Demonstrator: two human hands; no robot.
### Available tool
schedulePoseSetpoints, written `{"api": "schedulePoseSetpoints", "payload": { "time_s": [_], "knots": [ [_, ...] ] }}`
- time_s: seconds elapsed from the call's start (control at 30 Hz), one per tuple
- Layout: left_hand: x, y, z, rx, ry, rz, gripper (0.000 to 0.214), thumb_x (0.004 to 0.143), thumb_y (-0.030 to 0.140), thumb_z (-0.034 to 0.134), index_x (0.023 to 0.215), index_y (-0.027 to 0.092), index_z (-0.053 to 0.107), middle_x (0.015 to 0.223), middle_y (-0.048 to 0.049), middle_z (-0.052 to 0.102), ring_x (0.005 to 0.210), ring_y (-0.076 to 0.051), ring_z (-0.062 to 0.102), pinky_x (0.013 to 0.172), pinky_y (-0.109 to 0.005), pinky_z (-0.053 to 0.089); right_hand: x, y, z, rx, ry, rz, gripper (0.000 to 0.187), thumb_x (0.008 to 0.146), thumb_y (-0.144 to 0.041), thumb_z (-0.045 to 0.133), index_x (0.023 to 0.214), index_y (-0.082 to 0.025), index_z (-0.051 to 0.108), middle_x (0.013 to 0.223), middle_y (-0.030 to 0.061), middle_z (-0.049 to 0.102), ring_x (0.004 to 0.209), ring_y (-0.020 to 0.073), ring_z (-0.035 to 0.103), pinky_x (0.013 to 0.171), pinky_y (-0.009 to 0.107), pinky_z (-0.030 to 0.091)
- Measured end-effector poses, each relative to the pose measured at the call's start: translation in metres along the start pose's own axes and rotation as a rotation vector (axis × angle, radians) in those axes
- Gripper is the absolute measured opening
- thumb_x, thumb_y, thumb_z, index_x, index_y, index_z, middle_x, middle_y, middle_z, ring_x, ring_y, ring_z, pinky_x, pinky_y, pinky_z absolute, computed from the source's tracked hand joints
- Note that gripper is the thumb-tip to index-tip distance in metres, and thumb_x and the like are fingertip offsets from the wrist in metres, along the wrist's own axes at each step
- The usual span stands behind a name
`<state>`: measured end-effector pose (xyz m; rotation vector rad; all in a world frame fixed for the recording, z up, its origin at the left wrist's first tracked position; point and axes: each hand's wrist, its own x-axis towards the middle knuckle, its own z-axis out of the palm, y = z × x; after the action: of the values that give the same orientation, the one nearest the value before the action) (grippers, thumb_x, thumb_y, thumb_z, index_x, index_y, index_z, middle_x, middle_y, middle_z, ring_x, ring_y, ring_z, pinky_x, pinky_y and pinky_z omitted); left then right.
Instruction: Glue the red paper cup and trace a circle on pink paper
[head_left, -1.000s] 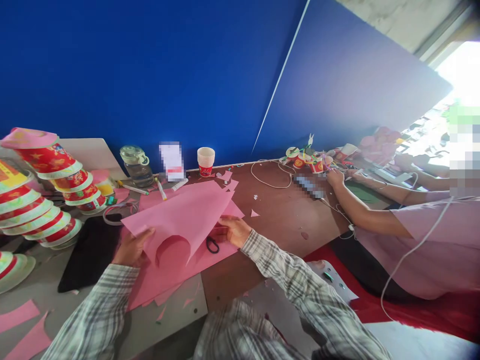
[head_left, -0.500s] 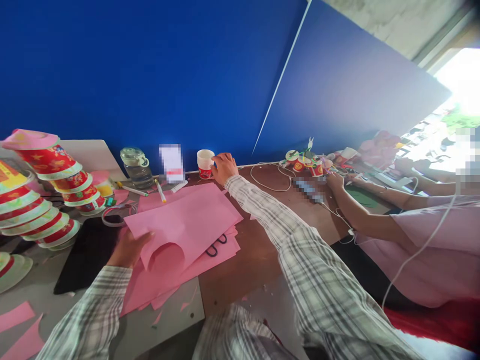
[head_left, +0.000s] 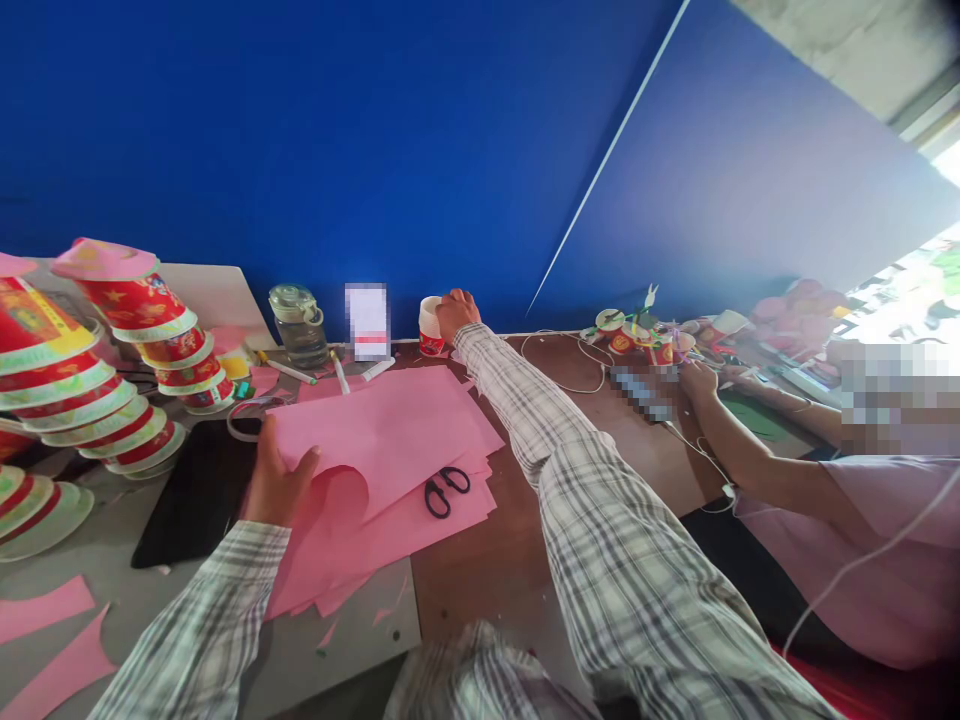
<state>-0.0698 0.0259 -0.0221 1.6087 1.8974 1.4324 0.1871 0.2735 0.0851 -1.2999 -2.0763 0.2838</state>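
A blue wall (head_left: 300, 130) is fronted by a desk (head_left: 487, 540). Between the desk's front and back edges, pink sheets (head_left: 322, 560) are piled; the top sheet (head_left: 405, 430), notched with a curve, is gripped at its left end by the left hand (head_left: 281, 475). The right hand (head_left: 457, 315), seen on that sheet a second ago, is now placed at the cups (head_left: 430, 332) by the back edge; whether they are grasped cannot be told. Paper-holding is thus left to one hand, and the scissors (head_left: 444, 483) are exposed by their handles.
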Motion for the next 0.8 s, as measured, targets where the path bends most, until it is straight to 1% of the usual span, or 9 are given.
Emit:
{"api": "schedulePoseSetpoints", "payload": {
  "time_s": [0.13, 0.27, 0.33, 0.4, 0.43, 0.5, 0.57, 0.67, 0.8],
  "knots": [
    [-0.001, 0.003, -0.002, 0.144, -0.002, 0.122, 0.064, 0.065, 0.036, 0.047, 0.122, 0.010, 0.034, 0.120, -0.0172, 0.042, 0.113, -0.029, 0.037, 0.092, -0.048, 0.029, 0.006, -0.001, -0.006, -0.012, 0.015, -0.032, 0.016, 0.079, 0.002, 0.045, 0.066, 0.002, 0.055, 0.098, 0.0106, 0.058, 0.105, 0.0097, 0.038, 0.106, 0.034, 0.021],
    [-0.001, 0.007, -0.003, 0.212, 0.011, 0.211, 0.056, 0.066, 0.037, 0.046, 0.115, 0.010, 0.043, 0.110, -0.0161, 0.046, 0.108, -0.029, 0.039, 0.091, -0.046, 0.031, 0.006, -0.018, -0.031, -0.052, 0.059, -0.046, 0.012, 0.080, -0.006, 0.049, 0.085, 0.001, 0.058, 0.106, 0.0109, 0.055, 0.112, 0.0158, 0.036, 0.109, 0.042, 0.017],
    [-0.002, 0.010, -0.004, 0.219, 0.006, 0.229, 0.054, 0.067, 0.038, 0.046, 0.114, 0.010, 0.044, 0.111, -0.0157, 0.045, 0.109, -0.028, 0.039, 0.092, -0.046, 0.031, -0.007, -0.036, -0.045, -0.079, 0.109, -0.060, 0.017, 0.085, -0.012, 0.045, 0.092, -0.004, 0.057, 0.111, 0.0105, 0.052, 0.116, 0.0191, 0.036, 0.110, 0.043, 0.017],
    [-0.003, 0.012, -0.004, 0.217, 0.007, 0.229, 0.054, 0.067, 0.038, 0.045, 0.114, 0.011, 0.044, 0.112, -0.0156, 0.043, 0.110, -0.028, 0.038, 0.092, -0.046, 0.030, -0.033, -0.057, -0.054, -0.157, 0.176, -0.115, 0.022, 0.090, -0.020, 0.038, 0.089, -0.009, 0.057, 0.098, 0.0085, 0.055, 0.106, 0.0203, 0.044, 0.105, 0.042, 0.027],
    [-0.003, 0.013, -0.004, 0.215, 0.008, 0.224, 0.055, 0.067, 0.039, 0.045, 0.115, 0.010, 0.043, 0.113, -0.0159, 0.042, 0.111, -0.028, 0.037, 0.092, -0.046, 0.030, -0.052, -0.068, -0.055, -0.179, 0.141, -0.167, 0.025, 0.091, -0.022, 0.036, 0.085, -0.010, 0.057, 0.087, 0.0072, 0.056, 0.096, 0.0193, 0.049, 0.102, 0.041, 0.031],
    [-0.003, 0.013, -0.003, 0.205, 0.006, 0.208, 0.059, 0.067, 0.040, 0.045, 0.117, 0.009, 0.041, 0.115, -0.0166, 0.041, 0.112, -0.029, 0.036, 0.093, -0.046, 0.029, -0.097, -0.085, -0.048, -0.159, -0.015, -0.346, 0.031, 0.092, -0.026, 0.034, 0.075, -0.012, 0.056, 0.072, 0.0041, 0.054, 0.078, 0.0160, 0.051, 0.097, 0.038, 0.036],
    [-0.001, 0.012, -0.003, 0.199, -0.008, 0.175, 0.062, 0.067, 0.041, 0.045, 0.119, 0.008, 0.038, 0.117, -0.0170, 0.041, 0.113, -0.029, 0.035, 0.093, -0.046, 0.028, -0.144, -0.094, -0.031, -0.094, -0.102, -0.491, 0.027, 0.092, -0.026, 0.037, 0.076, -0.014, 0.056, 0.070, 0.0021, 0.057, 0.072, 0.0140, 0.052, 0.103, 0.040, 0.032],
    [0.000, 0.011, -0.004, 0.225, -0.030, 0.091, 0.062, 0.067, 0.042, 0.044, 0.119, 0.008, 0.038, 0.120, -0.0171, 0.041, 0.114, -0.029, 0.035, 0.094, -0.047, 0.027, -0.198, -0.093, 0.000, -0.046, -0.153, -0.523, 0.015, 0.088, -0.022, 0.045, 0.082, -0.017, 0.057, 0.076, 0.0010, 0.063, 0.075, 0.0146, 0.055, 0.108, 0.044, 0.027],
    [0.001, 0.015, -0.007, 0.239, -0.034, 0.031, 0.058, 0.067, 0.038, 0.045, 0.117, 0.009, 0.041, 0.122, -0.0163, 0.042, 0.113, -0.027, 0.037, 0.093, -0.047, 0.029, -0.221, -0.089, 0.020, -0.052, -0.183, -0.489, 0.015, 0.087, -0.022, 0.044, 0.082, -0.018, 0.059, 0.080, 0.0027, 0.065, 0.083, 0.0176, 0.057, 0.109, 0.045, 0.027]
  ]
}}
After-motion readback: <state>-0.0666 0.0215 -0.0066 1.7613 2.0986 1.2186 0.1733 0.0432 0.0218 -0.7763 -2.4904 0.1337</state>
